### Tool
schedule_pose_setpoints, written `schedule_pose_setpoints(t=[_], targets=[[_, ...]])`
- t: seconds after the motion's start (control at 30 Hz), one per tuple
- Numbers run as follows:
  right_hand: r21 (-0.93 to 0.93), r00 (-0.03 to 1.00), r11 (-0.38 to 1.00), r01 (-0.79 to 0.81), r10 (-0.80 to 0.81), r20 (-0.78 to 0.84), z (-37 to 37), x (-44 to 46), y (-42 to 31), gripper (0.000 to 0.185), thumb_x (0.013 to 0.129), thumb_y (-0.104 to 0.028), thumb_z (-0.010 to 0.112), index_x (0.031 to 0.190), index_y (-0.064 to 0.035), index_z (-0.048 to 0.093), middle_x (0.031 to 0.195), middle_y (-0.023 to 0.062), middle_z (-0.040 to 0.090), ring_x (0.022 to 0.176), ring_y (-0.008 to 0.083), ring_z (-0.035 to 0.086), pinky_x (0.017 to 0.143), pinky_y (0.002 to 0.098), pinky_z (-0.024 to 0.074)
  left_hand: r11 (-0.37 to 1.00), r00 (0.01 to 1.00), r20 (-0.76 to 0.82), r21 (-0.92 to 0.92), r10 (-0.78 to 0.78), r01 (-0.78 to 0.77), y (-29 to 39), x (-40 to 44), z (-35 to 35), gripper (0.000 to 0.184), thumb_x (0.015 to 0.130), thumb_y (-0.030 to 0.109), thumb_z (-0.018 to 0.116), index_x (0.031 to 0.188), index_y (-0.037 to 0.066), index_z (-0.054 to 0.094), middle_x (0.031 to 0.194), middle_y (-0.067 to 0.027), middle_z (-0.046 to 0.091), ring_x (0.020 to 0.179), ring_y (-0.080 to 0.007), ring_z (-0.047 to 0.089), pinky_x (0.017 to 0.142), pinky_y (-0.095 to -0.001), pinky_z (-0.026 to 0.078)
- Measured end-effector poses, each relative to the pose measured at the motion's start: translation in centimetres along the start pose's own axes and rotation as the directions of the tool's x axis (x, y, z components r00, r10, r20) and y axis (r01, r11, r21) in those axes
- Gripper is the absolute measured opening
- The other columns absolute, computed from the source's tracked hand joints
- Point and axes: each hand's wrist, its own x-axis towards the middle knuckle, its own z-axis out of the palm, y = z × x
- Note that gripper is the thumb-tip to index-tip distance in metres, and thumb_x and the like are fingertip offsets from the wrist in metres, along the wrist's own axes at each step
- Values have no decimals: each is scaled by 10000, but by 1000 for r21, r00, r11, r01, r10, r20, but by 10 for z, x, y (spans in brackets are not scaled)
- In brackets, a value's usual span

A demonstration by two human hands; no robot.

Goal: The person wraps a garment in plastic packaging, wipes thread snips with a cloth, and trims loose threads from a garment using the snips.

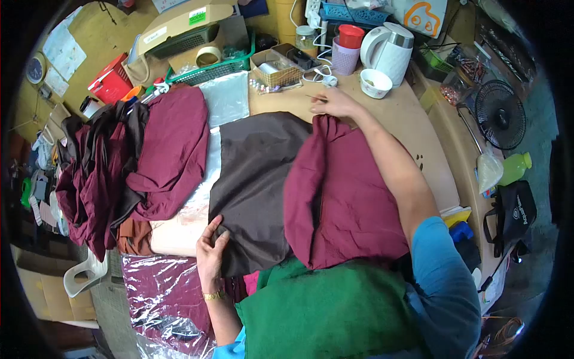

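Observation:
A dark brown cloth (257,179) lies on the table, joined or overlapped on its right by a maroon cloth (359,203). My left hand (212,248) is at the brown cloth's lower left edge, thumb and fingers closed on that edge. My right hand (333,103) is above the top of the maroon cloth, its fingers pinched around a thin, dark, stick-like tool (313,97). A green cloth (329,311) covers my lap.
A pile of maroon and brown cloth (107,167) is at the left. Behind are a green basket (212,73), a wicker basket (275,75), a white bowl (375,84) and a kettle (391,54). A fan (501,115) stands right. Plastic-wrapped maroon cloth (161,287) lies lower left.

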Motion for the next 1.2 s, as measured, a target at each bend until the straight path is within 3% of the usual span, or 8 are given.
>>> schedule_pose_setpoints(t=[0.17, 0.3, 0.37, 0.47, 0.57, 0.97, 1.1, 1.2], targets=[[-80, 997, 996, -41, 35, -75, 49, 28, -45, 504, 749, -302, 735, 1143, -11, 619, 1134, 221, 644, 1075, 365, 607, 913, 419, 471, 976, 995, -43, 207, 86, -75, -8, -2, 2, 687, 752, 176, 783, 1330, -49, 484, 1239, -187, 549, 1141, -240, 524, 995, -353, 408], [-173, 981, 983, -61, 27, -193, 78, 35, -54, 591, 782, -292, 734, 1289, -86, 510, 1260, 196, 552, 1214, 379, 498, 969, 423, 421, 438, 807, -19, 848, 590, -299, 22, -21, 37, 757, 683, 160, 815, 1348, 37, 476, 1419, -308, 262, 1267, -474, 375, 1063, -488, 328], [-408, 826, 893, 187, -368, -426, 76, 12, -78, 439, 803, -288, 718, 1156, -69, 577, 1156, 166, 596, 1078, 350, 563, 912, 423, 440, 485, 768, 32, 759, 639, -435, 29, -24, 49, 686, 709, 106, 773, 1332, 47, 491, 1433, -289, 295, 1308, -458, 351, 1092, -515, 281], [219, 819, 803, 555, -573, 25, 86, -32, -126, 273, 856, -294, 665, 924, -31, 637, 888, 142, 633, 878, 304, 629, 778, 386, 496, 426, 791, 393, 684, 468, -592, 21, -12, 70, 667, 788, 158, 705, 1385, 46, 429, 1492, -171, 348, 1409, -367, 273, 1131, -544, 204], [23, 565, 756, 655, -509, 649, 83, -104, -148, 221, 781, -305, 721, 818, -109, 627, 852, 82, 625, 838, 241, 605, 941, 439, 356, 283, 827, 476, 783, 300, -554, 0, 7, 74, 899, 785, 529, 663, 1448, 20, 335, 1531, -143, 302, 1435, -343, 229, 1120, -620, 132], [-88, 703, 845, 527, -376, 604, 25, -189, -90, 522, 636, -219, 829, 1129, -163, 665, 1450, 123, 395, 1370, 297, 345, 1127, 631, 150, 268, 819, 507, 777, 269, -569, 0, 6, 74, 1445, 391, 811, 672, 1463, -56, 241, 1550, -164, 246, 1452, -346, 173, 1107, -657, 60], [-37, 664, 814, 579, -445, 601, 16, -189, -89, 519, 719, -271, 807, 1182, -106, 644, 1432, 171, 432, 1338, 331, 394, 1118, 567, 247, 396, 755, 597, 645, 272, -653, 7, 9, 55, 1096, 560, 612, 774, 1406, 16, 415, 1492, -178, 358, 1418, -309, 287, 1135, -598, 102], [247, 649, 896, 368, -438, 622, -4, -163, -93, 511, 765, -274, 786, 1197, -58, 621, 1322, 175, 535, 1242, 326, 503, 1053, 462, 386, 554, 809, 306, 605, 501, -572, 19, 6, 24, 673, 698, 259, 819, 1258, 17, 534, 1313, -201, 511, 1238, -354, 478, 1027, -437, 388]])
